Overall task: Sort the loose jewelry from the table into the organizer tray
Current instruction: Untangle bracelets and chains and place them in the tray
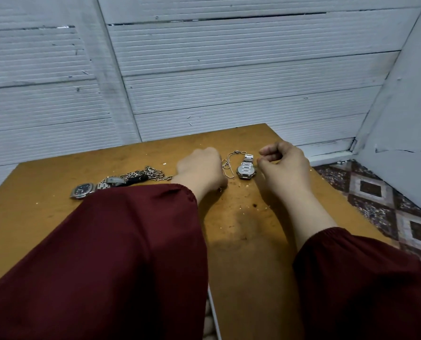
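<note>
My left hand (200, 168) rests on the brown table (241, 229) with its fingers curled under and hidden. A thin silver chain (229, 165) lies in loops right against its right edge; whether the fingers grip it is hidden. A silver watch (246, 168) lies beside the chain. Just right of that watch, my right hand (283, 163) hovers with fingers curled in and nothing visible in them. Further left lie a chunky silver chain (145, 174) and a dark-dial watch (84, 190). No organizer tray is in view.
A white ribbed wall (204, 82) stands close behind the table's far edge. A patterned tile floor (376, 197) shows past the table's right edge. Small crumbs and a dark stain (254, 205) mark the tabletop. Maroon sleeves cover both forearms.
</note>
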`<action>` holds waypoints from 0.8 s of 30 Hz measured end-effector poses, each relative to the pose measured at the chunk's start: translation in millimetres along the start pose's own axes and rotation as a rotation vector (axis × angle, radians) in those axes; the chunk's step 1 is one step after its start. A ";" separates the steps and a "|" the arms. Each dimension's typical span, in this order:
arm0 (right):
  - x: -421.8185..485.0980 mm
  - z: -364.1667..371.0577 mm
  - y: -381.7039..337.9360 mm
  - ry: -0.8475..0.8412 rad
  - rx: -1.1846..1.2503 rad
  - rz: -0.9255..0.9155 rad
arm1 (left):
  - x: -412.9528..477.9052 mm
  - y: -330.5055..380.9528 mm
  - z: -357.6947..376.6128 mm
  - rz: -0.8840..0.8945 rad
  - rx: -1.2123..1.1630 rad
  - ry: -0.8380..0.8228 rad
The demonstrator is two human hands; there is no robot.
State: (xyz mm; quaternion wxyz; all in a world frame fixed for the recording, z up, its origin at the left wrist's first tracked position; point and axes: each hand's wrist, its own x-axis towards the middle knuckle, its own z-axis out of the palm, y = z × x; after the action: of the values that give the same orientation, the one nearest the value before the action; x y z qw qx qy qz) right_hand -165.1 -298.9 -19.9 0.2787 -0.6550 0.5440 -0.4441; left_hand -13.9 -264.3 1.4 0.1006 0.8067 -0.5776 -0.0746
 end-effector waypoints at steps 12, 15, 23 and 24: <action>-6.1 6.9 -4.3 -0.045 -0.041 -0.080 | -1.0 -21.5 -18.5 -0.051 -0.370 -0.032; -7.8 11.7 -4.1 -0.077 -0.053 -0.116 | -5.2 -27.1 -32.5 -0.052 -0.575 0.002; -20.5 28.0 -16.7 -0.178 -0.023 -0.219 | -18.3 -49.9 -56.3 -0.055 -0.747 0.090; -22.5 30.7 -19.1 -0.199 -0.017 -0.233 | -19.6 -53.4 -58.2 -0.055 -0.756 0.102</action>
State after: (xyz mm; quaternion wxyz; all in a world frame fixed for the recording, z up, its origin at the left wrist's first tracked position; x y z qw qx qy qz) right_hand -129.4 -276.1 -23.8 0.2725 -0.7568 0.4378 -0.4017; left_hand 42.6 -224.6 44.6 0.4178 0.7304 -0.4816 -0.2449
